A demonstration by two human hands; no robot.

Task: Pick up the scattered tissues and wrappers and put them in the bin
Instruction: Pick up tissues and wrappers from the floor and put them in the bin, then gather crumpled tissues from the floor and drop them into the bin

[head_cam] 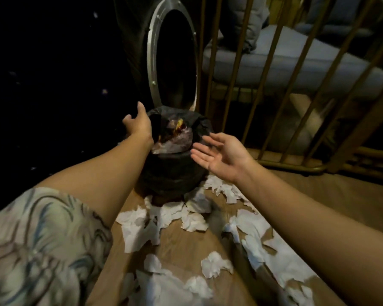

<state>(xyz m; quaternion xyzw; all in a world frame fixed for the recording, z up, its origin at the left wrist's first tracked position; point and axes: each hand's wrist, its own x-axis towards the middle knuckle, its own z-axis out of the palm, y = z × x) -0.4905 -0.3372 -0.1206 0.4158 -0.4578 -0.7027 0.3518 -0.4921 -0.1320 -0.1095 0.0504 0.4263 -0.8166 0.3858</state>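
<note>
Right hand (219,155) right of bin (170,173), fingers straight, empty. Left hand (137,125) at bin's left rim, grip indeterminate. Tissues (164,217) before bin.

We show white tissues (139,228) on a brown floor (181,246) with a faint wood grain. The bin (170,171) is black and lined with glossy black film. Among its contents we note a wrapper (179,127) with yellow and dark red patches, on cloudy grey plastic. The sleeve (38,239) is pale cream, patterned with swirling blue-grey and brownish strokes. We mark a silver ring (152,62) framing a black opening. The bars (237,62) are dull gold, and the cushion (296,62) beyond them is pale blue-grey.
</note>
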